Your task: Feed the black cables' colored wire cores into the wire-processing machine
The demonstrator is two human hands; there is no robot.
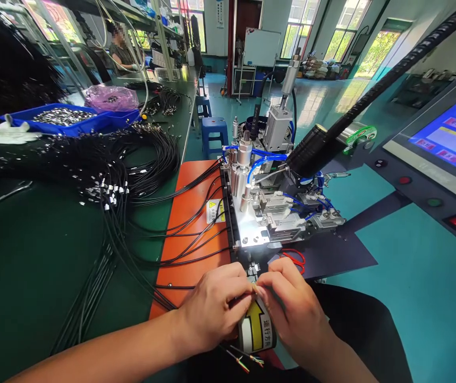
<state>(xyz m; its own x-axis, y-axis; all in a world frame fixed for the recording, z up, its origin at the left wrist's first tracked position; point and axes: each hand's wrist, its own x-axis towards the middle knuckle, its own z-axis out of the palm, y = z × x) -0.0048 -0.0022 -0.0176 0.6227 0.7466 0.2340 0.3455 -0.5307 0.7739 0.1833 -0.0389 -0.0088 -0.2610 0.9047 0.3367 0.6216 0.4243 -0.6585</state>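
Note:
My left hand (pixel 222 303) and my right hand (pixel 294 303) meet in front of the machine (pixel 252 226), both with fingers closed in a pinch. Their fingertips come together over a tiny tan piece, too small and covered to name. Just beneath is a rounded part with a yellow arrow label (pixel 256 327). Below my left hand, black cable ends (pixel 244 359) stick out with stripped, coloured wires. Several black cables (pixel 188 260) run across the orange plate (pixel 196 186) to the machine's left edge. Red-handled scissors (pixel 295 259) lie behind my right hand.
On the green table (pixel 24 266) lie coiled black cables (pixel 148 159), blue trays (pixel 72 127) of small metal parts, and a white glove (pixel 8 130). A control screen (pixel 451 138) stands at right, with a black flexible tube (pixel 387 80) slanting nearby. Another person (pixel 122 53) sits far left.

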